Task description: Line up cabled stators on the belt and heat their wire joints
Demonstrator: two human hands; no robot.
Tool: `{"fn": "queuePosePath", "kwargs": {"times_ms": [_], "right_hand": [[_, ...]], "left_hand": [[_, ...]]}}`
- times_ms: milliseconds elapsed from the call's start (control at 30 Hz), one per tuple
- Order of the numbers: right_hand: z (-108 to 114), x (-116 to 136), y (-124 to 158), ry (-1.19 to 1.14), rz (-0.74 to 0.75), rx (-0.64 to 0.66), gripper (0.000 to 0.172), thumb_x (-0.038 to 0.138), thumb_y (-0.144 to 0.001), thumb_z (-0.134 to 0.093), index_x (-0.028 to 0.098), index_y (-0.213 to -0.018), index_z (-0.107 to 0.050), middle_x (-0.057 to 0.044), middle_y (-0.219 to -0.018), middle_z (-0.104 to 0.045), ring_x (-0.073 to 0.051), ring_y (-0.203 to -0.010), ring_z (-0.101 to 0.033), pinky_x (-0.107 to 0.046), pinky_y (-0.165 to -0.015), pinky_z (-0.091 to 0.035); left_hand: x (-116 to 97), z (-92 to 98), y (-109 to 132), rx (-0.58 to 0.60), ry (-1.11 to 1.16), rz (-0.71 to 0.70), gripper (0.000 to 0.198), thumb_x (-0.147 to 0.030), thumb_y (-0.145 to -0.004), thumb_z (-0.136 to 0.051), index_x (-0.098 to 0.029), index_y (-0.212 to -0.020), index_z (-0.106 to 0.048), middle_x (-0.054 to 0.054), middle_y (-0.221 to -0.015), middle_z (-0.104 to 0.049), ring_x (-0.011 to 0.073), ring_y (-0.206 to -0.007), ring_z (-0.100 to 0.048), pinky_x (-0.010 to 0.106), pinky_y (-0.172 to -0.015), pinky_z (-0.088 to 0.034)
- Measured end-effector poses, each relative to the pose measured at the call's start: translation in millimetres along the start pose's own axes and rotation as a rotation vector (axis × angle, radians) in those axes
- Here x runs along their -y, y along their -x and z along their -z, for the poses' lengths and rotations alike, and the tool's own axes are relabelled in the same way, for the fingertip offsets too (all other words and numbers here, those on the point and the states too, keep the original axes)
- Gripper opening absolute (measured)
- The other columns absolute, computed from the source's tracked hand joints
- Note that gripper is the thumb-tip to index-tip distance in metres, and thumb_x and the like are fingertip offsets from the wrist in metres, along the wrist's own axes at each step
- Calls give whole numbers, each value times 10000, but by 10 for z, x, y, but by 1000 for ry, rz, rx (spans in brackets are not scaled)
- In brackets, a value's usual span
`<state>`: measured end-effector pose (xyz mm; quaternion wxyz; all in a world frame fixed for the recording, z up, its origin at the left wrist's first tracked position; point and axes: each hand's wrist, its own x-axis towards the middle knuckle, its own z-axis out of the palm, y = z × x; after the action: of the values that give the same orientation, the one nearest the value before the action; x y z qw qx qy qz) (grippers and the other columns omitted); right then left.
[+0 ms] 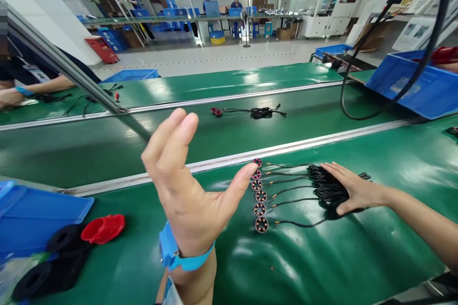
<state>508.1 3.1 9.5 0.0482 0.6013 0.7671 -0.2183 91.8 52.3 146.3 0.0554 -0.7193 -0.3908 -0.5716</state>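
Observation:
My left hand (193,186), with a blue strap round its wrist, is raised above the green mat, its thumb spread wide from the fingers and nothing in it. Several small ring-shaped coil parts (261,196) lie in a column beyond my left thumb, which overlaps the upper ones in view. Thin black leads (298,199) with coloured wire tips run beside them toward a row of coiled black cables (324,190). On these cables rests my right hand (354,190), its fingers stretched out over the bundles and the thumb at the near side.
Another coil-and-cable set (261,113) lies on the middle belt. At left are a blue bin (43,214), a red roll (103,229) and black rolls (46,267). A blue crate (408,86) and hanging black cable (343,90) are at right. A co-worker's arm (53,86) reaches in far left.

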Motion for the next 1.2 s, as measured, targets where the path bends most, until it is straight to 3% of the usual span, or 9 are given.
{"fn": "queuePosePath", "kwargs": {"times_ms": [100, 167, 267, 400, 567, 733, 867, 1067, 1200], "right_hand": [[-88, 15, 112, 72, -5, 80, 1502, 685, -475, -838, 221, -1591, 54, -178, -1627, -12, -437, -1471, 8, -660, -1151, -178], [-161, 14, 139, 127, -16, 74, 1544, 600, -433, -874, 250, -1582, 95, -174, -1628, 15, -453, -1468, 17, -703, -1128, -157], [-230, -3, 133, 154, 66, -40, 1387, 543, -549, -817, 259, -1586, 60, -180, -1614, -95, -439, -1469, -108, -671, -1131, -213], [-233, -32, 82, 118, 193, -229, 1099, 390, -658, -708, 225, -1580, -133, -184, -1463, -349, -395, -1337, -372, -546, -1083, -366], [-174, 66, 106, 47, 102, -208, 959, 200, -663, -644, 238, -1545, -268, -138, -1180, -526, -321, -1041, -530, -447, -904, -478], [-158, 209, 290, 36, 15, -173, 973, 130, -655, -654, 237, -1543, -270, -113, -1088, -535, -302, -995, -522, -423, -883, -468], [-230, 51, 549, 39, -105, -236, 945, 106, -664, -623, 224, -1535, -276, -114, -1063, -550, -297, -970, -539, -414, -855, -475], [-194, -726, 1062, 7, -304, -426, 820, 195, -694, -558, 180, -1482, -331, -161, -1185, -598, -326, -1041, -598, -426, -907, -475], [-138, -1593, 1556, 56, -460, -577, 656, 309, -832, -496, 112, -1452, -416, -254, -1079, -653, -345, -929, -653, -444, -806, -483]], "left_hand": [[30, -98, 58, 32, -13, -45, 817, -432, -786, -784, -268, -1469, -367, 96, -1456, -431, 328, -1362, -413, 527, -1138, -398], [84, -172, 211, 156, -66, -48, 797, -493, -820, -742, -234, -1472, -364, 124, -1449, -446, 327, -1353, -427, 518, -1141, -370], [178, -267, 644, 490, -133, -52, 867, -664, -852, -610, -177, -1502, -308, 170, -1470, -431, 344, -1387, -394, 531, -1148, -327], [231, -354, 1342, 924, -211, -40, 1155, -865, -707, -554, -139, -1541, -221, 222, -1554, -304, 441, -1454, -235, 635, -1140, -280], [255, -452, 1781, 1037, -287, -45, 910, -598, -864, -612, -194, -1560, -186, 176, -1611, -190, 386, -1471, -236, 576, -1141, -340], [443, -630, 1775, 977, -224, -161, 821, -530, -915, -556, -247, -1569, -148, 155, -1616, -186, 338, -1442, -331, 528, -1110, -410], [436, -1054, 1623, 1002, -158, -275, 910, -621, -841, -636, -246, -1558, -220, 164, -1602, -232, 343, -1421, -371, 506, -1111, -414], [-96, -2146, 1208, 1073, -194, -238, 1052, -723, -712, -706, -230, -1543, -291, 179, -1599, -228, 392, -1456, -273, 552, -1180, -279], [-158, -2601, 918, 1064, -150, -220, 1051, -747, -723, -679, -258, -1551, -253, 131, -1628, -163, 368, -1490, -186, 542, -1209, -207]]}}
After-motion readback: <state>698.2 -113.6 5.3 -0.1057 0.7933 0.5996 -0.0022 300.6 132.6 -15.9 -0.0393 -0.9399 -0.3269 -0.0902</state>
